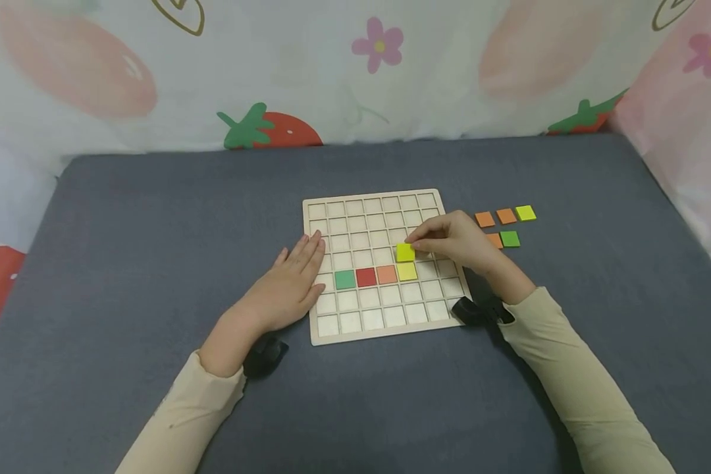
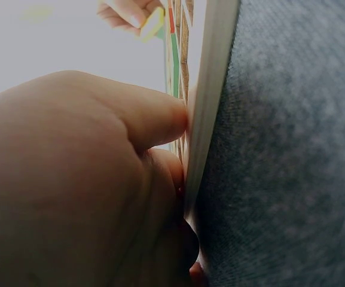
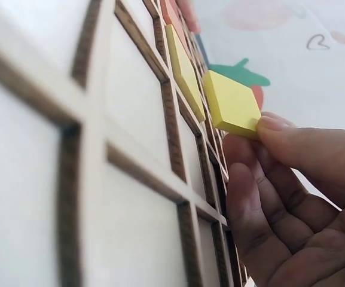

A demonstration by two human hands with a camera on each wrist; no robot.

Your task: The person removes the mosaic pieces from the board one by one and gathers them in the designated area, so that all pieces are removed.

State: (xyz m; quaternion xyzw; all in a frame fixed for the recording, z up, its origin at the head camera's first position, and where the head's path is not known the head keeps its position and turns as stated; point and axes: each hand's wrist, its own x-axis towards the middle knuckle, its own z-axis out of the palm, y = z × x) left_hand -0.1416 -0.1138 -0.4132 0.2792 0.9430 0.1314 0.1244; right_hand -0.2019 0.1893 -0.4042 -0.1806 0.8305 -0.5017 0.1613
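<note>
A wooden grid board (image 1: 382,320) lies on the table. My left hand (image 1: 287,286) rests along its left edge, fingers stretched out over the border. One row holds a green tile (image 1: 344,280), a red tile (image 1: 366,277), an orange tile (image 1: 386,274) and a yellow tile (image 1: 407,271), side by side. Just above that row, as the head view shows it, my right hand (image 1: 459,240) pinches another yellow tile (image 1: 405,253) by one corner. In the right wrist view this held tile (image 3: 235,104) is tilted, raised off the grid, between thumb and finger.
Right of the board lie loose tiles: two orange ones (image 1: 484,219) and a yellow one (image 1: 525,212) farther back, an orange one (image 1: 494,241), partly hidden by my right hand, and a green one (image 1: 509,239) nearer. A patterned cloth (image 1: 426,99) hangs behind the grey table (image 1: 184,217).
</note>
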